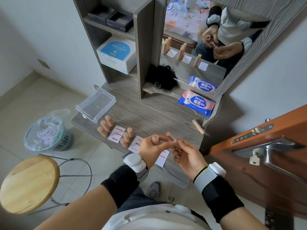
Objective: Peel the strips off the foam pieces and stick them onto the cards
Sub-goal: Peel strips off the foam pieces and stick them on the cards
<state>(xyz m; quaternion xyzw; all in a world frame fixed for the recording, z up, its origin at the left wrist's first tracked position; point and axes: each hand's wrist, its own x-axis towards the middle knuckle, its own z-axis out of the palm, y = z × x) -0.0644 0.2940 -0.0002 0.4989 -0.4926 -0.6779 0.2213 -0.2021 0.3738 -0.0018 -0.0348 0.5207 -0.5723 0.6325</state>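
Foam piece [171,137] — pinched between both hands, above cards [116,134].

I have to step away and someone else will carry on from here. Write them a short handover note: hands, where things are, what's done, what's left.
Left hand: holds a short foam piece in its fingers.
Right hand: holds a foam stick, red end up, between both hands.
Desk: three cards. The left card and middle card each carry three red strips; the near card, partly hidden by the left hand, shows two. Foam pieces stand beside the cards; one more lies at the desk's right edge.
Left: peel the held stick's strip, stick it on the near card, then check the remaining foam.
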